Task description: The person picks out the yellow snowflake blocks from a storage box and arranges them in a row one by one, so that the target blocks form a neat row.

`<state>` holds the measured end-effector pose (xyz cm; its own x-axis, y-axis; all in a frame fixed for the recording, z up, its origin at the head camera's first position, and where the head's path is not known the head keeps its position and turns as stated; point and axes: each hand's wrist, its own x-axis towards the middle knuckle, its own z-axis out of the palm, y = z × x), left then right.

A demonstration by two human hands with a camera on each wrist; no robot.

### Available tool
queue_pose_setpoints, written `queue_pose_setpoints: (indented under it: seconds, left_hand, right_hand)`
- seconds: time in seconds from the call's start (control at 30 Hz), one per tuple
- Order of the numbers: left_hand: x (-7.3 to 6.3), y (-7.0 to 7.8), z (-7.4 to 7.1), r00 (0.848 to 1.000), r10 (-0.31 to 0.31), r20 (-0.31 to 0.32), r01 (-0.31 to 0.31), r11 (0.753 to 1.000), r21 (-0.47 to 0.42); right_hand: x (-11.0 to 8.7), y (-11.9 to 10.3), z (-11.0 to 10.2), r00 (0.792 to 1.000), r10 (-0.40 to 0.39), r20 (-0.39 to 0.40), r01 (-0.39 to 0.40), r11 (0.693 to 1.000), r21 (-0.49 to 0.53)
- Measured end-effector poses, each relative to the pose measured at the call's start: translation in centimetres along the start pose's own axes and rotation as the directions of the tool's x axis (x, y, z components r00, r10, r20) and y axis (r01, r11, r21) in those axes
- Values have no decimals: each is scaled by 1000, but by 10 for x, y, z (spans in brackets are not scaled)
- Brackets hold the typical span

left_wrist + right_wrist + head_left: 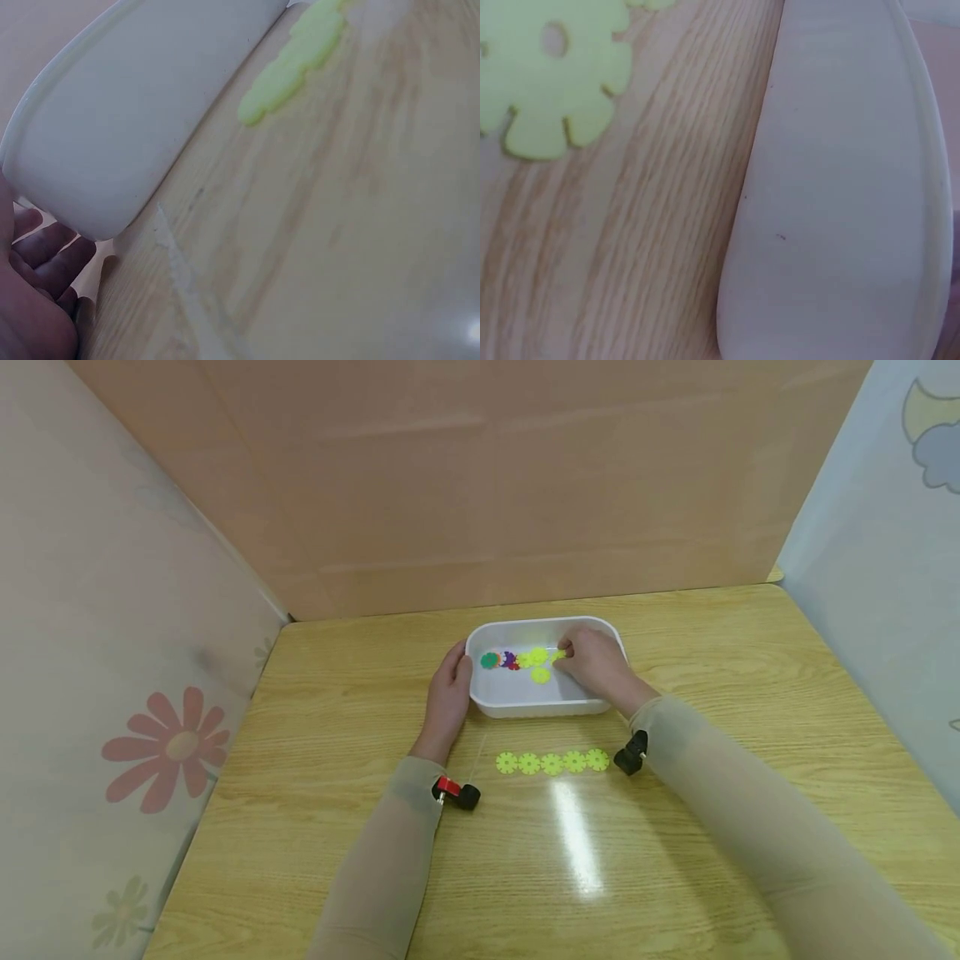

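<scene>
A white plastic tub (517, 697) stands on the table with notched plastic snowflake discs inside. My right hand (596, 664) reaches over its right end and pinches a yellow snowflake disc (558, 655) between thumb and fingertips. Outside the left end, my left hand (448, 689) rests against the wall, its loosely bent fingers (64, 262) by the tub's corner. More yellow discs (540, 675) lie mid-tub, left of the pinched one. Farther left are a green disc (490, 661) and some purple and red ones. The right wrist view shows the tub's outer wall (832, 195), which hides the fingers.
In front of the tub, several yellow discs (552, 764) form a straight row on the wooden table (337, 710). A tan board (480, 485) rises behind the table, and patterned panels stand at left and right. A thin pale strip (187, 285) lies near my left wrist.
</scene>
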<state>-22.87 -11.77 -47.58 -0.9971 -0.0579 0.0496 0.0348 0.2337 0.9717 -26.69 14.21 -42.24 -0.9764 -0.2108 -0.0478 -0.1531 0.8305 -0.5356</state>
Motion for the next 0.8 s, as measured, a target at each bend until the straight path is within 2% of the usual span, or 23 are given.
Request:
queue_pose_setpoints:
  seconds: [0.2,0.5,0.67,0.8]
  left_hand:
    - [0,-1,-1,1000,-3,9,3,1000,-12]
    - [1,1,0,1000,-13,14,13,1000,-9]
    - [2,0,0,1000,-13,13,13,1000,-4]
    - [3,0,1,1000,-15,15,15,1000,-3]
  right_hand:
    - [-5,-1,-2,999,-9,-43,9,1000,2]
    - [-22,0,-13,989,-72,-127,79,996,51]
    - [-35,5,-16,974,-138,-180,157,982,100]
    - [-46,7,-19,951,-210,-227,242,962,123]
